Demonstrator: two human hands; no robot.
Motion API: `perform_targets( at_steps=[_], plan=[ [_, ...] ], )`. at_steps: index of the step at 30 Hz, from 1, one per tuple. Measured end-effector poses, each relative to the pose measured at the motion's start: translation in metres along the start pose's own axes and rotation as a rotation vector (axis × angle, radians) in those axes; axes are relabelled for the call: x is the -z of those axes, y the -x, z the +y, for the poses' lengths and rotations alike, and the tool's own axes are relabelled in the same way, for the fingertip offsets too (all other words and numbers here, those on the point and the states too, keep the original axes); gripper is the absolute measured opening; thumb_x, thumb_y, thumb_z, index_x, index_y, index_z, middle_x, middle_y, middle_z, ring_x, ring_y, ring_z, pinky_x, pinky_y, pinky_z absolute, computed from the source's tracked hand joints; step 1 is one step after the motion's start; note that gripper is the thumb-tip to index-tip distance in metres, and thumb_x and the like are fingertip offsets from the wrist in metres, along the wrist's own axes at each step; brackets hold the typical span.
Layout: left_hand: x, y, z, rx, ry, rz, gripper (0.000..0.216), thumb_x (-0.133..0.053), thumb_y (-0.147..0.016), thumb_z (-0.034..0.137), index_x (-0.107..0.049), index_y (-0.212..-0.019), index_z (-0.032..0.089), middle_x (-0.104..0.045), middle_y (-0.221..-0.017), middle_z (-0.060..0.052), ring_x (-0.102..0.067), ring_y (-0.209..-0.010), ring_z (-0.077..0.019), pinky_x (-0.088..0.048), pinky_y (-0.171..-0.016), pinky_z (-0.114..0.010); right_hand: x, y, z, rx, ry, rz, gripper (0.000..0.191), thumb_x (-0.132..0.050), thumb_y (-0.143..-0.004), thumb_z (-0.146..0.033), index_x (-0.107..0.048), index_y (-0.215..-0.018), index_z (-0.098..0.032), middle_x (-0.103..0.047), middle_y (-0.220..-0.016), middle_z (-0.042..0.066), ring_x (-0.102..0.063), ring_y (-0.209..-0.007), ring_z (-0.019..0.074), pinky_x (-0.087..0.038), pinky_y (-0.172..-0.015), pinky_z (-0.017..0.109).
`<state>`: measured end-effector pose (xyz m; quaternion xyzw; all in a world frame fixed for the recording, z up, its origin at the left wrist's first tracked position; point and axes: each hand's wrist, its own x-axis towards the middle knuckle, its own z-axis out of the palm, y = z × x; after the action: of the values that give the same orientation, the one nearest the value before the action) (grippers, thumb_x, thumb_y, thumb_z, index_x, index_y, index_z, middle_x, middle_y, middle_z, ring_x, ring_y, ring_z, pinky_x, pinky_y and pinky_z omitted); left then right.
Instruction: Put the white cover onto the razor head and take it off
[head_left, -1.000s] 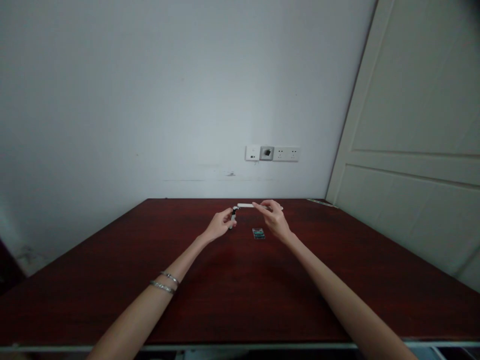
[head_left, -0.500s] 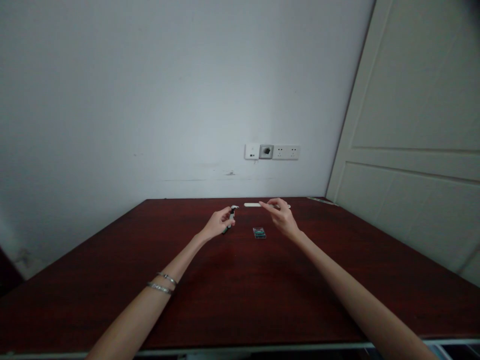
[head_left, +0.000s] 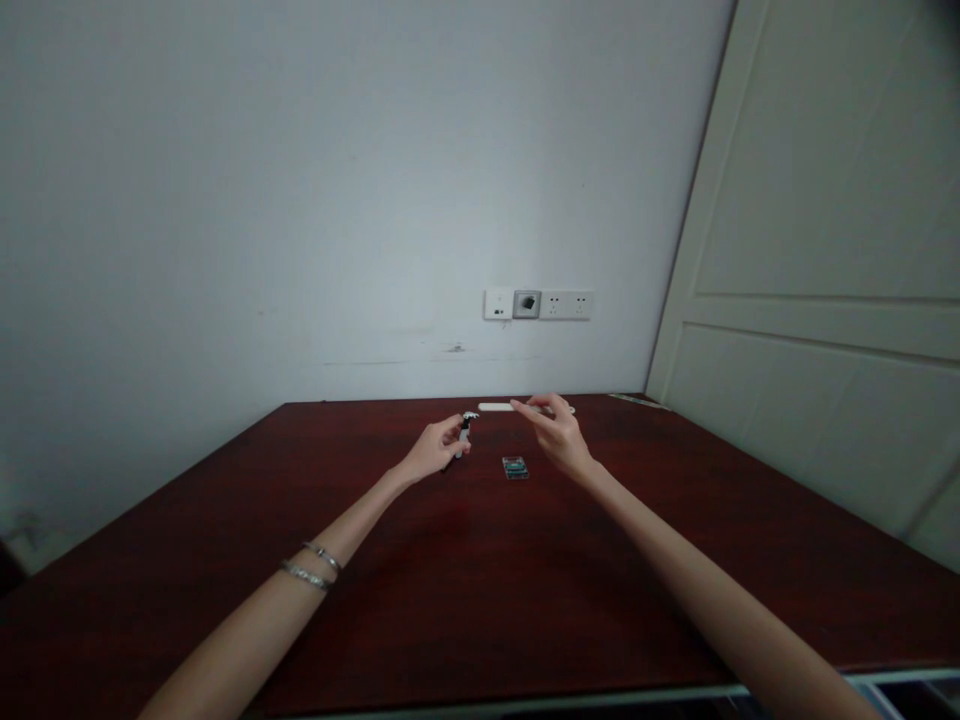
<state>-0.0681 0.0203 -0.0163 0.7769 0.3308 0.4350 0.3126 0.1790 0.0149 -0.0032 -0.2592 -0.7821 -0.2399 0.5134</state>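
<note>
My left hand is closed around a small hand tool with a silver head, a black neck and a grey handle; its exact kind is too small to tell. The tool tilts, head up, above the table. Opposite it, my right hand pinches a slim white stick, held level with its long end pointing left toward the tool's head. The stick's middle is hidden by my fingers, and a short tip shows past them. Between the hands, a small clear case with teal contents lies on the table.
The dark red wooden table runs back to a pale wall with switches and sockets. A white panelled door borders the right side. A flat strip lies at the far right corner.
The view has shifted slightly. My right hand has brought the white stick a little left, closer to the tool's head. My left hand stays almost still, with the same grip.
</note>
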Motion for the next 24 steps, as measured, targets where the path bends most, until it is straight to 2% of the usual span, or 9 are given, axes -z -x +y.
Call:
perform_targets(
  at_steps=[4, 9, 12, 16, 19, 24],
  plan=[
    [-0.004, -0.001, 0.007, 0.008, 0.033, -0.011, 0.020, -0.058, -0.072, 0.019, -0.054, -0.090, 0.013, -0.061, -0.072, -0.001, -0.060, -0.064, -0.0121, -0.047, -0.062, -0.025, -0.007, 0.003, -0.010, -0.001, -0.058, -0.047, 0.052, -0.039, -0.085, -0.004, -0.050, -0.125, -0.036, -0.052, -0.096, 0.006, -0.050, -0.088, 0.0164, -0.044, -0.078, 0.034],
    [0.006, 0.003, 0.009, -0.006, 0.030, -0.018, 0.017, -0.058, -0.073, 0.021, -0.053, -0.088, 0.013, -0.061, -0.072, -0.002, -0.060, -0.066, -0.0126, -0.047, -0.065, -0.025, -0.003, 0.019, 0.000, -0.042, -0.064, -0.054, 0.051, -0.040, -0.085, -0.004, -0.052, -0.124, -0.035, -0.052, -0.095, 0.006, -0.051, -0.087, 0.0160, -0.044, -0.076, 0.033],
    [0.007, 0.005, 0.007, 0.009, -0.010, -0.046, 0.017, -0.058, -0.072, 0.019, -0.054, -0.087, 0.013, -0.060, -0.071, -0.001, -0.059, -0.064, -0.0122, -0.046, -0.063, -0.025, -0.001, 0.013, -0.003, -0.073, -0.069, -0.011, 0.048, -0.041, -0.086, -0.006, -0.053, -0.123, -0.034, -0.052, -0.095, 0.006, -0.052, -0.086, 0.0157, -0.044, -0.075, 0.032],
    [0.001, 0.008, 0.008, 0.019, -0.016, -0.066, 0.019, -0.058, -0.071, 0.017, -0.054, -0.090, 0.013, -0.059, -0.073, -0.001, -0.058, -0.067, -0.0120, -0.046, -0.064, -0.024, -0.001, 0.001, -0.016, 0.002, -0.062, -0.048, 0.051, -0.041, -0.084, -0.004, -0.052, -0.125, -0.034, -0.053, -0.095, 0.006, -0.051, -0.087, 0.0162, -0.044, -0.076, 0.033],
    [0.002, 0.014, 0.010, 0.027, -0.015, -0.079, 0.016, -0.058, -0.072, 0.017, -0.054, -0.087, 0.014, -0.059, -0.073, -0.001, -0.058, -0.068, -0.0120, -0.045, -0.065, -0.025, 0.004, 0.003, -0.014, 0.058, -0.025, -0.079, 0.055, -0.040, -0.083, -0.001, -0.050, -0.126, -0.033, -0.052, -0.095, 0.007, -0.050, -0.088, 0.0166, -0.044, -0.081, 0.038],
    [0.006, 0.021, 0.009, 0.080, 0.002, -0.082, 0.014, -0.058, -0.070, 0.017, -0.052, -0.082, 0.014, -0.057, -0.069, 0.000, -0.056, -0.063, -0.0111, -0.044, -0.060, -0.024, 0.010, 0.001, -0.006, 0.125, 0.048, -0.102, 0.058, -0.039, -0.081, 0.002, -0.051, -0.126, -0.032, -0.052, -0.096, 0.006, -0.052, -0.088, 0.0160, -0.035, -0.094, 0.049]
  ],
)
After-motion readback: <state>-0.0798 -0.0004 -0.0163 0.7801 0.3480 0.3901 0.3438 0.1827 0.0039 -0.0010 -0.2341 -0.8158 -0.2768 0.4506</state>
